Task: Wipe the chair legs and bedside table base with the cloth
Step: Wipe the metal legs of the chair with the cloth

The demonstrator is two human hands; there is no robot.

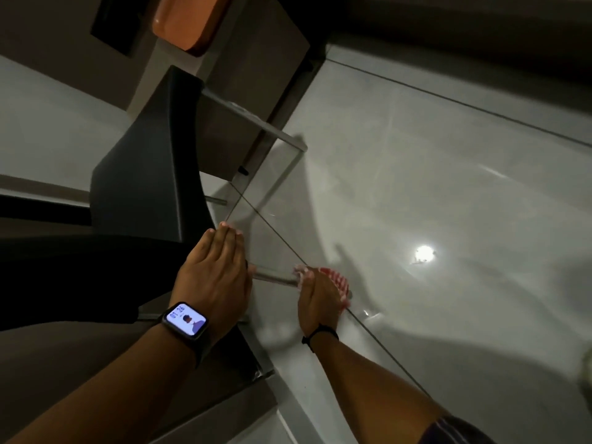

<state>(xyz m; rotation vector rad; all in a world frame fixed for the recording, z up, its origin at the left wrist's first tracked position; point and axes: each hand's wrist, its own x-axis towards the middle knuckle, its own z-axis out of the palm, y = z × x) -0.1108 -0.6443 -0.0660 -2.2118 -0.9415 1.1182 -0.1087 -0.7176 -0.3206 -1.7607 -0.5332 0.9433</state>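
The view is tilted. A dark chair (150,161) with a shiny metal frame stands at left centre. One metal chair leg (275,277) runs between my two hands near the floor. My right hand (320,296) presses a red-and-white checked cloth (336,282) around that leg, fingers closed on it. My left hand (214,270), with a smartwatch on the wrist, lies flat with fingers together against the chair, its thumb touching the same leg. Another metal bar (256,123) of the frame shows higher up. A brown cabinet base (256,91), possibly the bedside table, stands behind the chair.
Glossy grey floor tiles (432,187) fill the right side, with a ceiling light reflected on them. An orange object (182,24) sits at the top. My dark-clothed knee (80,277) is at left, and a dark wall base runs along the top right.
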